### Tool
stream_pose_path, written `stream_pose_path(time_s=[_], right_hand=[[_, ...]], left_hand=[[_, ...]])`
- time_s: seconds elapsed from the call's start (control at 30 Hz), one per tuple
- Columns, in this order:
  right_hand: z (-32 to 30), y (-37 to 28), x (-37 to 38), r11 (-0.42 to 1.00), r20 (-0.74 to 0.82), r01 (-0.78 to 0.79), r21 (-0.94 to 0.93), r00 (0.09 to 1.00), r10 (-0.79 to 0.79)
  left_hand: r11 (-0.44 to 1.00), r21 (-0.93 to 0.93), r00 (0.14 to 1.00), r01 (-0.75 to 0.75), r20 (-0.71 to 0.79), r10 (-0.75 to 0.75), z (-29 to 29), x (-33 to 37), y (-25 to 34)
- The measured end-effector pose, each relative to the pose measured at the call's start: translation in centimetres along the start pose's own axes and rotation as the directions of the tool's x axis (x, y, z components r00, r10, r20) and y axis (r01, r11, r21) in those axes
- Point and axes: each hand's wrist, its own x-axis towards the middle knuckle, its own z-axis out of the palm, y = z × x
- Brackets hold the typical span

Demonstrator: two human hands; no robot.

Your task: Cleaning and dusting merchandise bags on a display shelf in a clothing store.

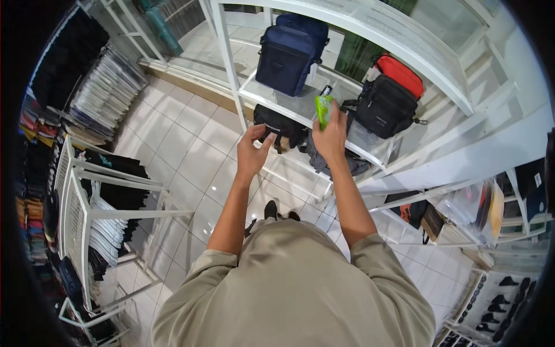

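My right hand (329, 136) is closed around a bright green, shiny object (324, 110), whose kind I cannot make out. It is held over the middle of the white shelf (272, 104). My left hand (252, 153) is held out with thumb and fingers apart and nothing in it. Just beyond those fingers, on a lower level, lies a black bag (280, 126). A navy backpack (286, 58) stands on the shelf to the left of the green object. To its right are a black shoulder bag (386, 107) and a red bag (400, 75).
A grey bag (352, 165) sits below the shelf, partly behind my right forearm. White rack frames (121, 213) with folded clothes stand at left. Plastic-wrapped goods (474, 208) hang at right. Light tiles (199, 162) cover the floor.
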Motion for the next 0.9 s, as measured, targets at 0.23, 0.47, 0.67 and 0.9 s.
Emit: stream_pose_path(time_s=[0.23,0.47,0.67,0.9], right_hand=[[4.7,2.0,3.2,0.967,0.078,0.025,-0.253,0.997,-0.005],[4.6,-5.5,-2.1,0.924,-0.061,0.273,-0.268,0.952,-0.299],[13.7,-16.6,-9.1,0.912,0.296,0.22,0.346,0.897,-0.329],[26.2,-31.7,-15.7,0.766,0.549,0.177,0.618,0.599,-0.582]], left_hand=[[0.996,-0.021,0.996,0.089,0.01,-0.089,-2.8,-1.9,0.0],[0.969,-0.055,0.965,0.24,-0.094,-0.245,-10.6,-1.8,-1.8],[0.966,-0.02,0.938,0.257,-0.237,-0.254,-21.4,-2.8,-5.0],[0.938,0.012,0.802,0.346,-0.523,-0.289,-40.2,-9.0,-5.9]])
